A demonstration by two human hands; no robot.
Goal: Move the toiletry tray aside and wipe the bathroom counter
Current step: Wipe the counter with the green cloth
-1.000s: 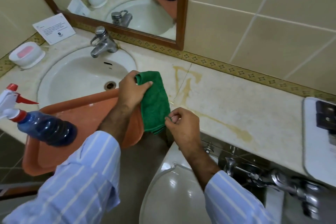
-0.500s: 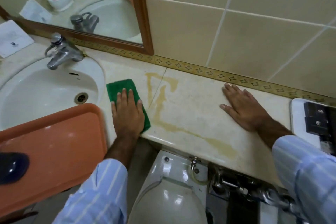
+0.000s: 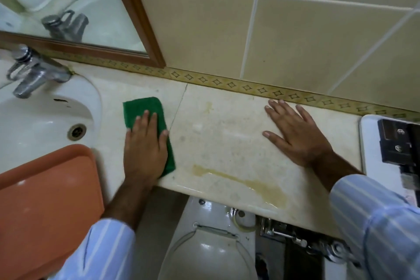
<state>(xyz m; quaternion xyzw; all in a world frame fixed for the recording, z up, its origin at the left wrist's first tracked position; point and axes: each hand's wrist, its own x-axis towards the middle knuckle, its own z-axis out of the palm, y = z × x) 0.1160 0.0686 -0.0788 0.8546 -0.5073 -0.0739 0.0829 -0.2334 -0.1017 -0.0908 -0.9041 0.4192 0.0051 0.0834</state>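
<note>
Here, left hand (image 3: 145,154) flat on green cloth (image 3: 145,111) — counter (image 3: 227,143)

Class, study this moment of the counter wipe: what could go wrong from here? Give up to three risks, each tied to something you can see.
1. The orange tray lies over the sink's front edge; an elbow nudge might tip it.
2. The yellowish streak sits near the counter's front edge; wiping outward with the green cloth could push liquid onto the toilet.
3. The right hand, braced flat, may slip if wetness spreads.

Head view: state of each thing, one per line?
Green cloth: folded, flat under left hand.
Right hand: flat on counter, empty.
Yellow stain: unwiped near front edge.
Orange tray: over sink, nothing visible on it.
Toilet lid: closed.
</note>
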